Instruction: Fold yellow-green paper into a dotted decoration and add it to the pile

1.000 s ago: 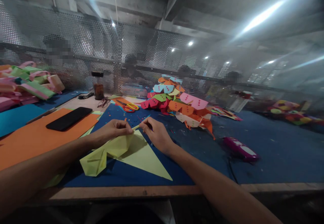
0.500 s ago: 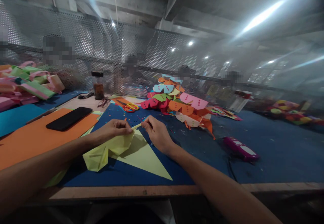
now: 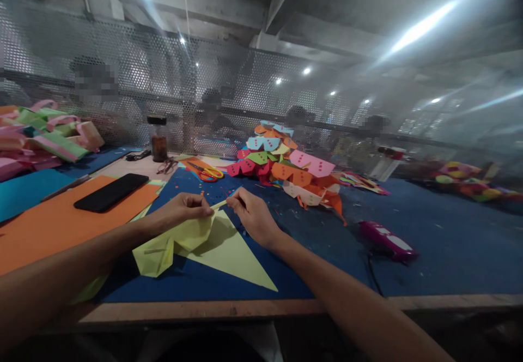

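Left hand (image 3: 188, 208): closed in a pinch on the folded yellow paper (image 3: 190, 234) near its narrow end. Right hand (image 3: 253, 217): thumb and fingers pinched tight on the tip of that end. The paper is held partly over a flat yellow sheet (image 3: 241, 258) on the blue tabletop (image 3: 449, 242). Scissors (image 3: 203, 170) (handles yellow and orange) lie beyond the hands, near coloured paper pieces (image 3: 297, 174); a black phone (image 3: 112, 192) rests on orange paper (image 3: 41, 228)
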Motion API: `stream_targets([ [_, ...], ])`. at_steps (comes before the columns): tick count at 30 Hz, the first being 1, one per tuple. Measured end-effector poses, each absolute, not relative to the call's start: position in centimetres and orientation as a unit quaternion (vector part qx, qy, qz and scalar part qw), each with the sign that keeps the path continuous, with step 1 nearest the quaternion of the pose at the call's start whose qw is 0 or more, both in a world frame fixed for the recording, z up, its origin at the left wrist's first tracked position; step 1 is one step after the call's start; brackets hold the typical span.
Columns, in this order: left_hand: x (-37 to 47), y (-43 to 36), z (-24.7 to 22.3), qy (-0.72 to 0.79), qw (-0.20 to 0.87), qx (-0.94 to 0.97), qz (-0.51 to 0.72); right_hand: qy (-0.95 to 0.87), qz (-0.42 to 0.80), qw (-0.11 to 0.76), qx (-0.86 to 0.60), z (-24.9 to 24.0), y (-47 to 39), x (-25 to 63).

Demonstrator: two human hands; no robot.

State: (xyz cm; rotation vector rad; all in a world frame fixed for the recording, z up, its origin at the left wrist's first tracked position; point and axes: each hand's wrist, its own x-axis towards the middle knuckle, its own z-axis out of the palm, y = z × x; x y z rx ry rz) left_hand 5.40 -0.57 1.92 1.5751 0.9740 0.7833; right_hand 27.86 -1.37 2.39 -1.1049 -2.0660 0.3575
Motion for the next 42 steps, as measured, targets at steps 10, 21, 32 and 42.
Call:
stream_targets([
  [10, 5.1, -0.1, 1.6, 0.427, 0.521, 0.636, 0.376, -0.778, 0.115, 0.473, -0.397, 2.6, -1.3, 27.7],
  [21, 4.9, 0.4, 1.3, 0.474, 0.412, 0.634, 0.451, -0.847, 0.309, 0.33, -0.279, 2.9, -4.2, 26.3],
  [32, 5.7, 0.6, 1.2, 0.508, 0.323, 0.653, 0.458, -0.801, 0.436, 0.34, -0.231, 3.1, -5.6, 25.4],
  [42, 5.3, 0.9, 0.7, 0.52, 0.292, 0.663, 0.453, -0.788, 0.429, 0.367, -0.244, 3.4, -5.5, 25.5],
])
